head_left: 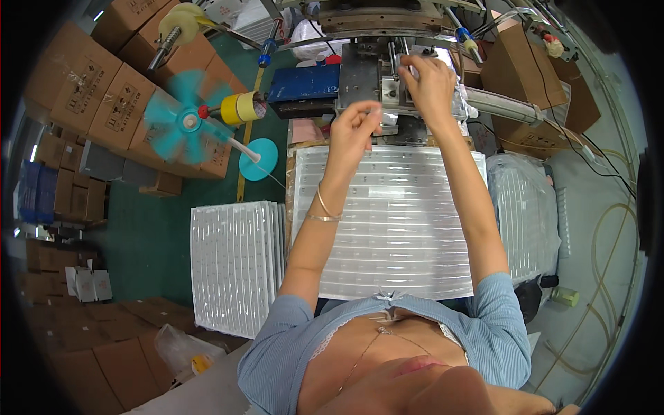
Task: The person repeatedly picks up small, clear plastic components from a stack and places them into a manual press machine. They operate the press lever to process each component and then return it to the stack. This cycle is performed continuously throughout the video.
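Note:
My left hand (355,131) hovers over the far edge of a wide, light ribbed tray (387,228) in front of me. Its fingers are curled in, and anything between them is too small to make out. Farther forward, my right hand (430,86) reaches to the metal fixture (391,91) of a bench machine (360,69). Thumb and fingertips there are bent close together beside the fixture's rods; what they pinch, if anything, I cannot make out. Rows of small marks or parts run across the tray.
More ribbed trays (228,270) stand stacked at the left, and a plastic-wrapped stack (522,214) lies at the right. Beyond my left hand are a blue metal box (304,83), a turquoise fan (188,121) and yellow tape rolls (238,108). Cardboard boxes (117,104) line the left.

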{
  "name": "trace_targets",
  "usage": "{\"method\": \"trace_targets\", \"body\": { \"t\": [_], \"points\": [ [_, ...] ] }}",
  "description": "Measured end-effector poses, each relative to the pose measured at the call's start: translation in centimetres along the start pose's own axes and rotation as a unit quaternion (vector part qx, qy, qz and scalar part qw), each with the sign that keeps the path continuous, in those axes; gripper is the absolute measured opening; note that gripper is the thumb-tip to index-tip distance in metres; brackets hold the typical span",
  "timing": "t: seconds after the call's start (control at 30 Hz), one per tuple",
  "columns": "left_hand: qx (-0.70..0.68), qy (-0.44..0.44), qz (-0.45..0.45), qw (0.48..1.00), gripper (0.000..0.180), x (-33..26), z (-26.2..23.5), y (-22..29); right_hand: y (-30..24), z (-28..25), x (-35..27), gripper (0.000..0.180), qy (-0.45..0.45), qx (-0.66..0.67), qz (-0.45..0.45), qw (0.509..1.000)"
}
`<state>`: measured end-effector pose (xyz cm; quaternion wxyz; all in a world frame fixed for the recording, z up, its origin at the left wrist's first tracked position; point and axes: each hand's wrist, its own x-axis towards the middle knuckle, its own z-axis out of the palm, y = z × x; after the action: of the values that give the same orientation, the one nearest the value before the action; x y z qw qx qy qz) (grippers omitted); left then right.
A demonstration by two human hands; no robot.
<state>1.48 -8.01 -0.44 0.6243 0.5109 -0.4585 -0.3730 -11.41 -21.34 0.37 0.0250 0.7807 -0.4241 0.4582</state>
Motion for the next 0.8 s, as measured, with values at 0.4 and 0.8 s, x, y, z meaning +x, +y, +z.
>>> {"method": "trace_targets", "body": {
  "t": [0.4,0.8],
  "points": [
    [0.294,0.026,0.127,0.947,0.023,-5.5,0.4,-4.8,5.0,0.8,-0.8,0.070,-0.031,0.172,0.165,0.971],
    [0.600,-0.209,0.186,0.749,0.017,-8.1,-0.3,-8.6,5.2,3.5,1.0,0.053,-0.063,0.144,0.236,0.959]
  ]
}}
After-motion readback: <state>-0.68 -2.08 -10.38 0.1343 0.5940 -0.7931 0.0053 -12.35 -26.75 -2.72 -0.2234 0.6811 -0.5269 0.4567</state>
